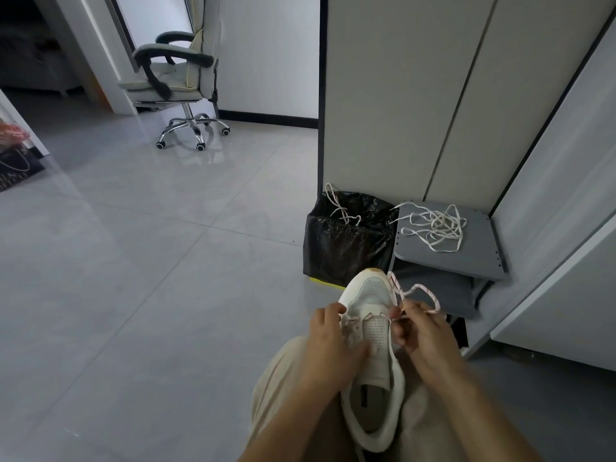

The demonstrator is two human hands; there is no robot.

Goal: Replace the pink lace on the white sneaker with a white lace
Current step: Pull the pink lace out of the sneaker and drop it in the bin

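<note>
A white sneaker (371,331) lies on my lap, toe pointing away from me. My left hand (328,341) grips its left side near the eyelets. My right hand (420,331) pinches the pink lace (416,291) at the lowest eyelets, and a loose loop of that lace arcs up beyond my fingers. A tangled white lace (436,228) rests on the grey stool (446,258) ahead. Another pale lace (340,208) hangs over the rim of the black bin.
A bin lined with a black bag (346,241) stands left of the stool. A tall cabinet (416,95) rises behind them. An office chair (180,81) on wheels stands far left on the grey tiled floor (150,261).
</note>
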